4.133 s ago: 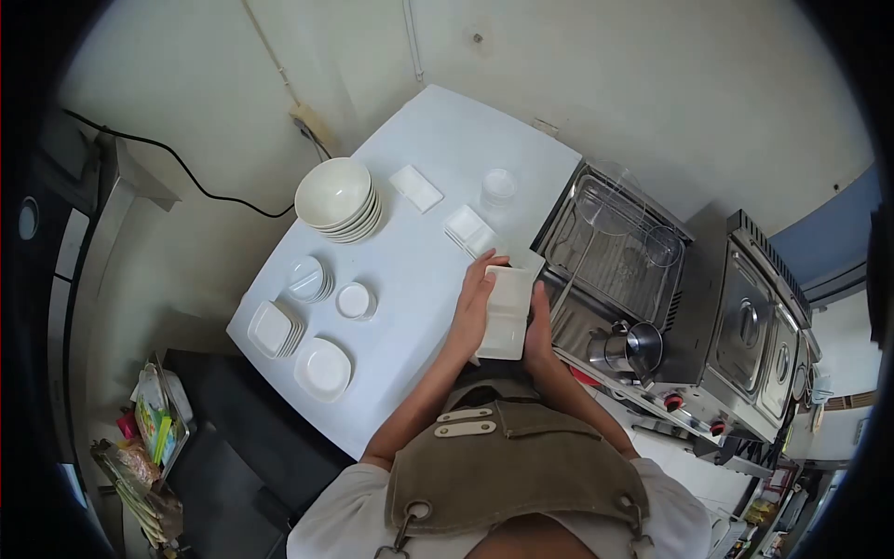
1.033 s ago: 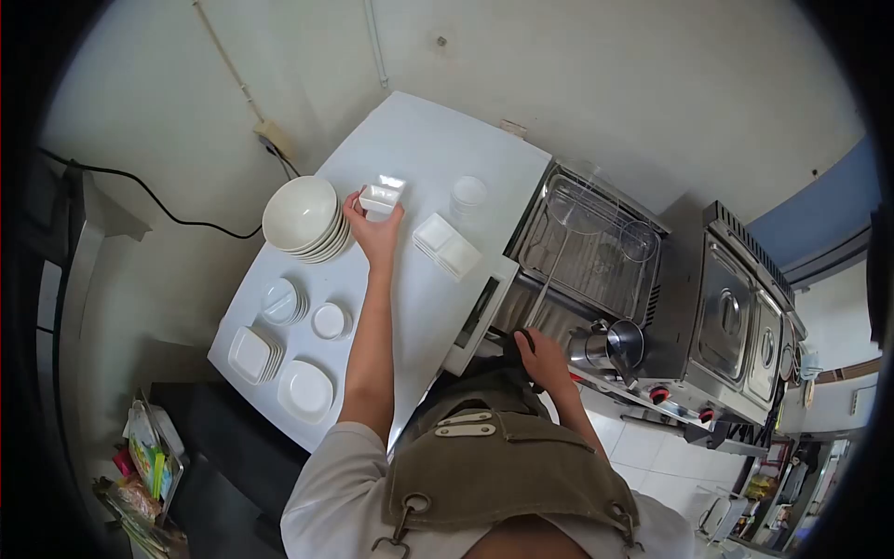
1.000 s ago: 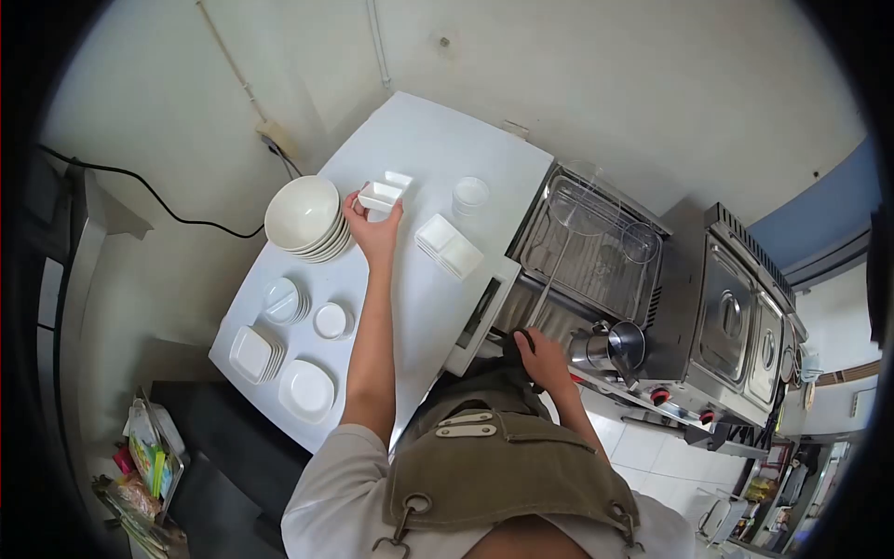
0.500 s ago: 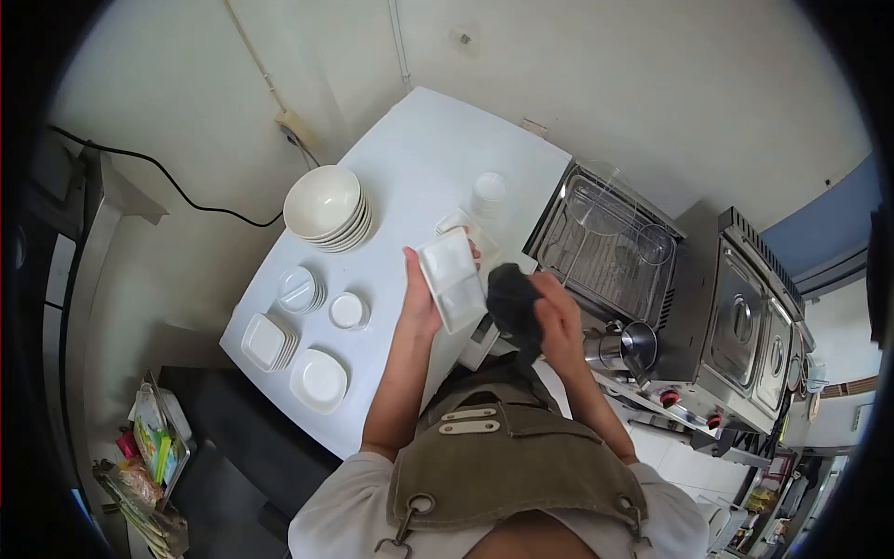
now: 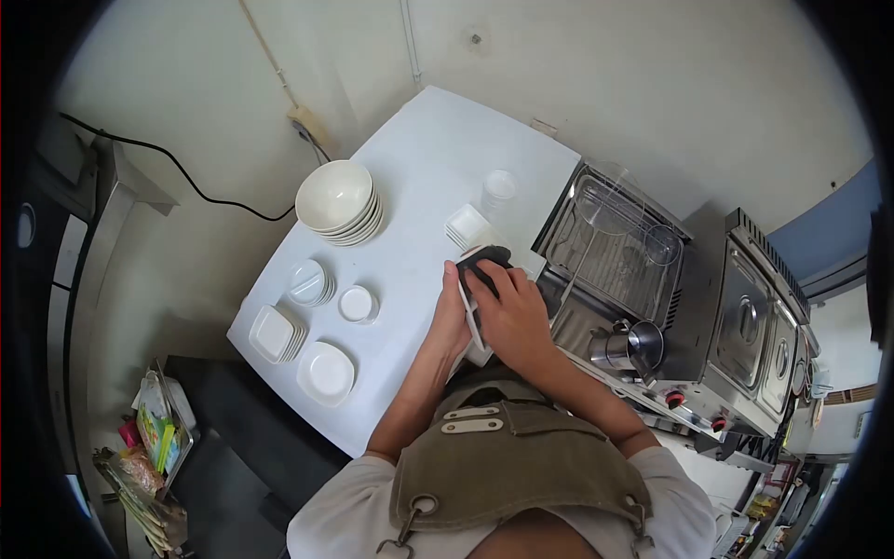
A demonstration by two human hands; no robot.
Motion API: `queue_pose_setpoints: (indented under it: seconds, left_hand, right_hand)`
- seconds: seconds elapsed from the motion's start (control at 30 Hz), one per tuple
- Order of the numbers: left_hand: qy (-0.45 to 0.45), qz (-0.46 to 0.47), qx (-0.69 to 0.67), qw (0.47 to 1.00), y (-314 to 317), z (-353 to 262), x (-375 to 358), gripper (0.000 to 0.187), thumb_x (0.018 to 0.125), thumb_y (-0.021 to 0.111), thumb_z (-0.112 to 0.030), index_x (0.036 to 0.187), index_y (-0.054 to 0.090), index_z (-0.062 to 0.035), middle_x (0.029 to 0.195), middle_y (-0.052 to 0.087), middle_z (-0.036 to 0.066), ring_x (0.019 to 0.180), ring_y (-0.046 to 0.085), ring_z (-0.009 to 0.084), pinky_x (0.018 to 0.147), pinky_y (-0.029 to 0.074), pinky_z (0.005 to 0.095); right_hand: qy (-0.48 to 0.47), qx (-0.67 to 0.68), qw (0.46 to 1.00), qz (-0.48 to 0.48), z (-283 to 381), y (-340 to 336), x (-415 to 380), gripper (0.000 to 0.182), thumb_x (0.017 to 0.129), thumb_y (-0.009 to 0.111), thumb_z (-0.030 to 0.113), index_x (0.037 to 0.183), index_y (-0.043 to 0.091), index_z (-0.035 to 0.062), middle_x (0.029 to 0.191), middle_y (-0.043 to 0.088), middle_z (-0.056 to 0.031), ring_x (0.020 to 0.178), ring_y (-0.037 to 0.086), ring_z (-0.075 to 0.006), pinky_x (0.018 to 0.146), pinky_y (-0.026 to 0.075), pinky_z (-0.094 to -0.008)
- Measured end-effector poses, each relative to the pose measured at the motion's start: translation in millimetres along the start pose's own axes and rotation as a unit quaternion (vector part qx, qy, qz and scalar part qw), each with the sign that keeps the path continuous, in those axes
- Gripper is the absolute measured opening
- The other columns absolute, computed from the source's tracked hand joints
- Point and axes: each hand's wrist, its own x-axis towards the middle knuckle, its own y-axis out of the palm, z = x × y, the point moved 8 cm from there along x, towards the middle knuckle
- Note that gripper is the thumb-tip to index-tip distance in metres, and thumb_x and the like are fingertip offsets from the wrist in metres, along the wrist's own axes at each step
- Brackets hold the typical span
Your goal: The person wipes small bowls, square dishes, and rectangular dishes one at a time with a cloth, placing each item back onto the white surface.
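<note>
My left hand (image 5: pixel 451 315) grips a white divided dish (image 5: pixel 473 324), now turned nearly edge-on in front of my apron. Pressed against the dish's inner face is a black cloth (image 5: pixel 500 253), with the fingers of my right hand (image 5: pixel 512 312) closed over it. Much of the dish is hidden behind that hand and the cloth. Just beyond my hands, a stack of white rectangular dishes (image 5: pixel 470 224) sits on the white table (image 5: pixel 438 140). Clear cups (image 5: pixel 500 185) stand behind that stack.
Left on the table are stacked bowls (image 5: pixel 335 196), small round divided dishes (image 5: pixel 308 282), round dishes (image 5: pixel 356 304), square dishes (image 5: pixel 272 334) and a shallow bowl (image 5: pixel 327 373). To the right stand a drying rack (image 5: pixel 619 247), metal pitchers (image 5: pixel 610 350) and a steel food warmer (image 5: pixel 736 317).
My right hand has brought the black cloth left onto the dish. The dish has tilted from facing me to nearly edge-on, and the view has shifted slightly.
</note>
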Motion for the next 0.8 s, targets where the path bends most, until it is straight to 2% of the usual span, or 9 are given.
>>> queue_pose_setpoints:
  seconds: [0.1, 0.17, 0.27, 0.4, 0.47, 0.57, 0.67, 0.73, 0.8]
  left_hand:
    - [0.009, -0.004, -0.029, 1.0, 4.2, -1.5, -1.7, 0.072, 0.095, 0.017, -0.061, 0.131, 0.044, -0.0043, 0.125, 0.053, 0.013, 0.117, 0.051, 0.0243, 0.1, 0.041, 0.0375]
    - [0.08, -0.003, 0.041, 0.996, 4.2, -9.5, -1.8, 0.071, 0.096, 0.016, -0.059, 0.13, 0.044, -0.0038, 0.125, 0.053, 0.014, 0.117, 0.052, 0.024, 0.1, 0.041, 0.0377]
    - [-0.003, -0.015, 0.016, 1.0, -9.7, 4.7, -4.0, 0.069, 0.097, 0.015, -0.057, 0.131, 0.044, -0.0044, 0.125, 0.053, 0.013, 0.118, 0.051, 0.0237, 0.1, 0.041, 0.0371]
    - [0.022, 0.012, 0.028, 0.999, -13.5, 2.2, -9.9, 0.058, 0.101, 0.016, -0.045, 0.133, 0.041, -0.0041, 0.124, 0.053, 0.015, 0.116, 0.051, 0.0255, 0.099, 0.042, 0.0382]
    - [0.03, 0.016, 0.038, 0.999, -13.2, 2.0, -13.8, 0.058, 0.1, 0.021, -0.047, 0.131, 0.043, -0.0033, 0.122, 0.053, 0.014, 0.112, 0.053, 0.0244, 0.096, 0.044, 0.0371]
    - [0.062, 0.088, 0.047, 0.993, -8.0, 5.6, -13.2, 0.071, 0.089, 0.039, -0.062, 0.127, 0.046, -0.0017, 0.115, 0.056, 0.011, 0.105, 0.055, 0.0205, 0.092, 0.046, 0.0331]
    - [0.098, 0.112, 0.15, 0.977, -6.2, 7.1, -11.7, 0.072, 0.088, 0.04, -0.063, 0.125, 0.048, -0.0012, 0.113, 0.056, 0.01, 0.104, 0.056, 0.0197, 0.091, 0.045, 0.0321]
    - [0.072, 0.085, 0.095, 0.989, -2.3, 10.4, -15.9, 0.071, 0.088, 0.039, -0.062, 0.123, 0.05, -0.0012, 0.11, 0.057, 0.009, 0.102, 0.056, 0.019, 0.09, 0.044, 0.0314]
    - [0.11, 0.066, 0.04, 0.991, -7.7, 5.1, -15.7, 0.071, 0.088, 0.039, -0.062, 0.124, 0.049, -0.0019, 0.109, 0.057, 0.01, 0.102, 0.055, 0.0192, 0.091, 0.044, 0.0313]
  right_hand:
    - [0.049, -0.033, 0.998, 0.014, 1.6, -1.9, 1.7, 0.035, 0.075, 0.057, 0.008, 0.109, 0.06, 0.0016, 0.108, 0.053, -0.0109, 0.093, 0.053, -0.0246, 0.07, 0.045, -0.0334]
    - [0.114, -0.007, 0.993, 0.038, -6.8, 0.9, 0.3, 0.032, 0.076, 0.059, 0.006, 0.106, 0.06, -0.0019, 0.103, 0.052, -0.0139, 0.092, 0.055, -0.0299, 0.072, 0.048, -0.0381]
    - [0.138, 0.089, 0.983, 0.081, -13.2, 4.6, -1.2, 0.026, 0.077, 0.057, 0.005, 0.102, 0.06, -0.0029, 0.096, 0.05, -0.0145, 0.086, 0.057, -0.0298, 0.066, 0.049, -0.0397]
    - [0.135, 0.118, 0.978, 0.106, -15.4, 9.1, -12.5, 0.019, 0.079, 0.057, 0.006, 0.096, 0.059, -0.0027, 0.091, 0.049, -0.0149, 0.078, 0.058, -0.0312, 0.065, 0.049, -0.0407]
    - [0.14, 0.15, 0.97, 0.132, -14.9, 9.0, -15.2, 0.016, 0.08, 0.055, 0.012, 0.083, 0.058, -0.0034, 0.088, 0.051, -0.0173, 0.07, 0.059, -0.0325, 0.062, 0.05, -0.041]
    - [0.165, 0.205, 0.948, 0.182, -21.4, 9.6, -12.8, 0.015, 0.081, 0.054, 0.01, 0.081, 0.058, -0.0042, 0.08, 0.052, -0.0173, 0.074, 0.057, -0.0348, 0.067, 0.048, -0.0418]
    - [0.131, 0.274, 0.934, 0.19, -11.7, 8.0, -10.9, 0.017, 0.081, 0.052, 0.011, 0.079, 0.059, -0.0051, 0.08, 0.054, -0.0192, 0.075, 0.057, -0.0364, 0.068, 0.047, -0.0424]
    - [0.131, 0.298, 0.924, 0.198, -13.9, 12.7, -12.4, 0.019, 0.082, 0.052, 0.012, 0.085, 0.061, -0.005, 0.086, 0.057, -0.0182, 0.078, 0.059, -0.034, 0.071, 0.047, -0.0399]
    - [0.133, 0.322, 0.915, 0.204, -16.3, 12.8, -13.6, 0.022, 0.083, 0.052, 0.013, 0.091, 0.063, -0.0049, 0.093, 0.061, -0.0172, 0.081, 0.061, -0.0315, 0.074, 0.048, -0.0374]
